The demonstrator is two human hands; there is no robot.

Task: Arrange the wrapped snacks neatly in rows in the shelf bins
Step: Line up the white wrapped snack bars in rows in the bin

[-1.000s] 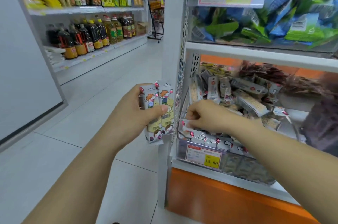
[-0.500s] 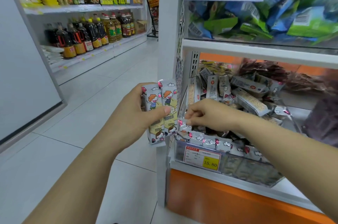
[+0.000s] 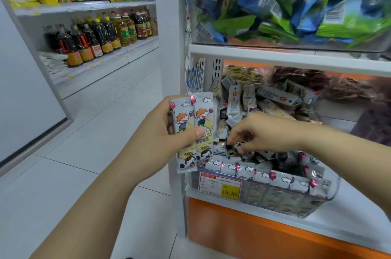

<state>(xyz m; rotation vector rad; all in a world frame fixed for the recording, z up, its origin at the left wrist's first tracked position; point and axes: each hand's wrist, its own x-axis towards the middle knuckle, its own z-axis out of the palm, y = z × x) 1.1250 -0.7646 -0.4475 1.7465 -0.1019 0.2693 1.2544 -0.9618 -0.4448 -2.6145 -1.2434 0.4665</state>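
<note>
My left hand (image 3: 160,132) grips two upright wrapped snacks (image 3: 194,129) printed with a cartoon child, held just left of the shelf post. My right hand (image 3: 260,132) reaches into the clear shelf bin (image 3: 321,197) and its fingertips pinch a small snack wrapper (image 3: 236,147) near the bin's left front. A row of the same snacks (image 3: 264,172) stands along the bin's front wall. Behind it, loose snacks (image 3: 254,102) lie in a jumbled heap.
The bin above (image 3: 296,5) holds green and blue bags behind a price tag. A price label (image 3: 220,185) reading 15.80 sits on the lower bin's front. Oil and sauce bottles (image 3: 95,38) fill the shelves across the tiled aisle (image 3: 84,153). Dark packets (image 3: 338,85) lie at right.
My right hand rose slightly out of the bin's front corner and now pinches a wrapper. My left hand keeps holding the two snacks. The camera shifted a little closer and lower.
</note>
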